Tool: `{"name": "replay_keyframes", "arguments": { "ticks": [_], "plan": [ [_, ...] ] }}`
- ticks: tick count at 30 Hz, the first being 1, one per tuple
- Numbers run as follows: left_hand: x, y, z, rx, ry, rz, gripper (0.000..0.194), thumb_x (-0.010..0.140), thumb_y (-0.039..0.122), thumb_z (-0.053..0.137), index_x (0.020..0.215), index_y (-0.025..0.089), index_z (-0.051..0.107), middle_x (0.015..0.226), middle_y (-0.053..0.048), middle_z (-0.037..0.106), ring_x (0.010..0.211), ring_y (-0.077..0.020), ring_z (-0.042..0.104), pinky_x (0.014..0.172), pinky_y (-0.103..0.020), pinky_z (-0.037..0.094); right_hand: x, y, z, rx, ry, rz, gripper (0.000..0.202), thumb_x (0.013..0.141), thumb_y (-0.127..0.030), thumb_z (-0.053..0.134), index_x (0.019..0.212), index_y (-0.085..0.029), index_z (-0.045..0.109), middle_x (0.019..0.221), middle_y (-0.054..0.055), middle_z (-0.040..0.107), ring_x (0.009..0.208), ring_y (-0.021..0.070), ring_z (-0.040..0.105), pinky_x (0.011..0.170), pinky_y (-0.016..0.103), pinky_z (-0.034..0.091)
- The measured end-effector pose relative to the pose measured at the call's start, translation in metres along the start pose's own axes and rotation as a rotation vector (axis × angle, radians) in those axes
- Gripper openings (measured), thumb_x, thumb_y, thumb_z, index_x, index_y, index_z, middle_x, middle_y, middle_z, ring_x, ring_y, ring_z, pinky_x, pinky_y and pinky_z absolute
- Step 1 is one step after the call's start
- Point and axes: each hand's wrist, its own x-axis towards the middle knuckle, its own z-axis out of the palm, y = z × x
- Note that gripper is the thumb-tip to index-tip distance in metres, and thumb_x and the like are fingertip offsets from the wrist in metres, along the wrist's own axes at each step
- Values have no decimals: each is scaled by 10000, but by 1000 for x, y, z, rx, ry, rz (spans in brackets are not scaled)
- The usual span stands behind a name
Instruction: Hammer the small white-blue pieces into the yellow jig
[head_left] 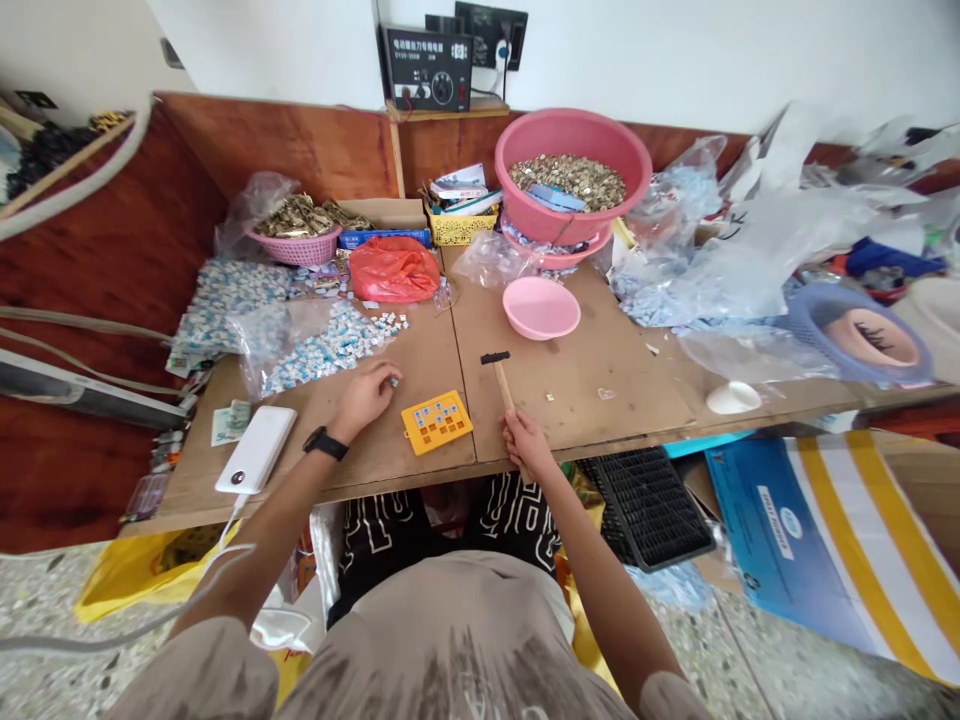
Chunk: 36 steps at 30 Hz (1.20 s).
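My right hand [525,442] is wrapped round the wooden handle of a small hammer [504,385], its black head resting on or just above the tabletop. Left of it, a yellow tray [427,436] with rows of square pockets lies flat; some pockets hold small blue-and-white pieces, others look brown inside. My left hand [367,400] is on the table left of the tray, fingertips pinched on a small blue-and-white piece [395,381]. Beyond that hand spreads a loose pile of similar blue-and-white pieces [330,342].
A pink bowl [541,308] stands past the hammer, before a large pink basin [574,130] of metal bits. A red plastic bag [394,268] and a pink basket [294,248] sit behind the pile. A white power bank [256,450] lies at left; plastic bags [720,260] crowd the right.
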Motion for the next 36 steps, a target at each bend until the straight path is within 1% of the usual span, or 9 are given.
{"name": "replay_keyframes", "arguments": {
  "ticks": [2,4,7,13,18,21,24,29,36],
  "plan": [
    [-6,8,5,86,117,-106,270,996,300,633,1229,250,759,1414,-130,784,1234,-316,770,1110,-450,613,0,1,0,3,10,0,589,924,-810,791,1031,-260,613,633,-127,445,396,56,271,318,176,229],
    [-11,13,10,159,183,-209,280,1015,376,686,1256,250,750,1358,-131,802,1175,-326,776,1080,-460,615,0,2,1,5,21,2,577,934,-801,788,1028,-262,608,632,-125,448,396,56,267,319,174,229],
    [-12,16,16,185,157,-243,203,1055,385,656,1159,255,771,1225,-112,842,1132,-323,784,1086,-468,604,0,3,2,2,30,0,585,930,-809,789,1027,-261,608,630,-124,455,395,54,257,316,173,228],
    [-11,24,9,100,101,-148,217,1064,369,639,1072,271,833,1178,-93,881,1147,-323,798,1114,-463,611,-2,-1,3,-6,30,-10,598,911,-814,800,1026,-263,596,626,-131,439,394,57,269,315,175,236],
    [-43,59,1,-24,-46,17,304,1108,475,640,1147,295,881,1237,-61,889,1184,-319,797,1105,-476,617,-2,-1,3,-27,42,-6,599,921,-821,784,1027,-263,595,625,-130,439,394,57,269,318,180,240],
    [-60,81,9,0,-148,8,298,1108,428,637,1223,303,881,1245,-70,885,1177,-319,786,1043,-474,623,-2,0,2,-38,27,-8,601,919,-823,789,1025,-265,594,625,-128,449,391,60,276,316,186,240],
    [-66,96,23,100,-182,27,278,1121,375,619,1154,293,882,1225,-96,880,1186,-340,751,1022,-495,598,-3,0,2,-33,30,-8,609,911,-830,789,1026,-265,593,632,-126,465,388,58,278,315,187,240],
    [-60,105,35,209,-198,115,255,1106,273,601,1063,271,853,1146,-124,867,1148,-362,691,1018,-539,543,-3,3,4,-35,47,-39,631,906,-858,775,1031,-269,588,635,-132,458,382,58,282,313,186,256],
    [-54,107,31,255,-250,152,268,1065,248,606,931,251,838,1004,-130,846,1032,-342,694,942,-525,535,-12,5,6,-107,78,-54,613,942,-870,706,1026,-279,567,630,-127,434,419,82,279,356,210,267]
  ]
}}
